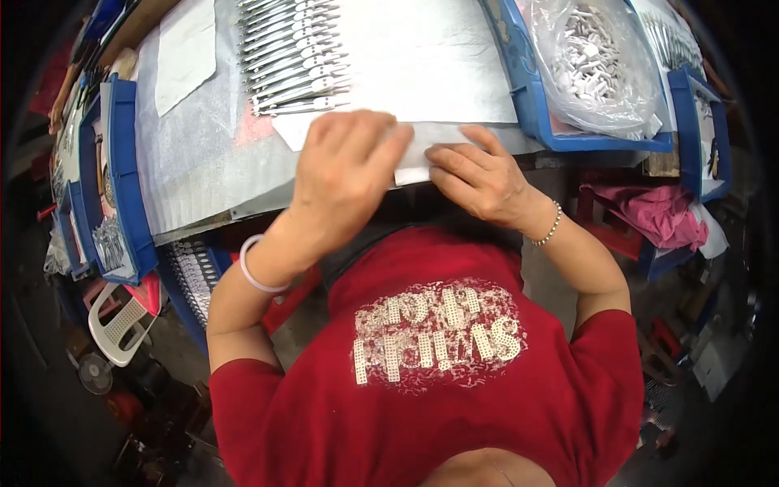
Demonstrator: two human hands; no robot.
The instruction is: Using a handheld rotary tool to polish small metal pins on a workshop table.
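Note:
At the near edge of the table, my left hand (345, 174) is curled palm down over a sheet of white paper (290, 132). Its fingertips are blurred and partly hidden, so what they grip does not show. My right hand (480, 177) sits just to the right, fingers bent inward against a small white strip (412, 175), perhaps folded paper, with the thumb raised. Beyond my hands lies a stacked row of slim silver metal tools (299, 61) with pale, dotted handle ends; their exact kind is unclear.
On the right, a blue tray (531, 109) holds a clear plastic bag (625, 122) of small white pieces (586, 53). Further blue bins (126, 174) with metal parts line the left side. Pink cloth (649, 215) hangs at lower right; a white chair (122, 329) stands at lower left.

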